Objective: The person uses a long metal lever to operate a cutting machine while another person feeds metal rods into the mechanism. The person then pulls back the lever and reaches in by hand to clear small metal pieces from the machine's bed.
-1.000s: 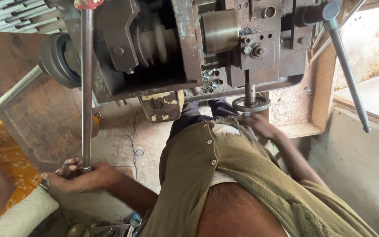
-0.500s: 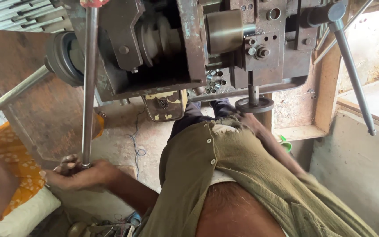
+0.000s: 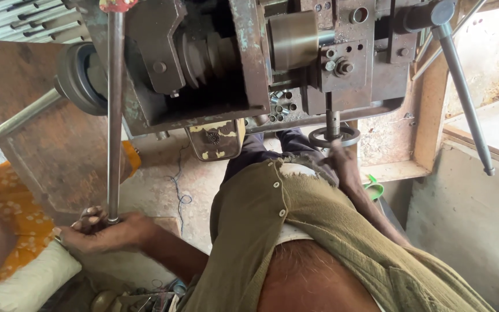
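Head view: left hand (image 3: 102, 231) has its fingers clamped round the bottom end of a long steel lever rod (image 3: 114, 115) that runs up to the rusty press machine (image 3: 232, 63). Right hand (image 3: 342, 159) reaches to the small metal ring (image 3: 334, 137) under the ram — I cannot tell its finger state.

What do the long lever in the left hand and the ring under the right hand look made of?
Lever: bare steel by its look, a grey, dull sheen. Left hand grips its lower end. Ring: seemingly dark metal, smooth rim; right hand reaches it.
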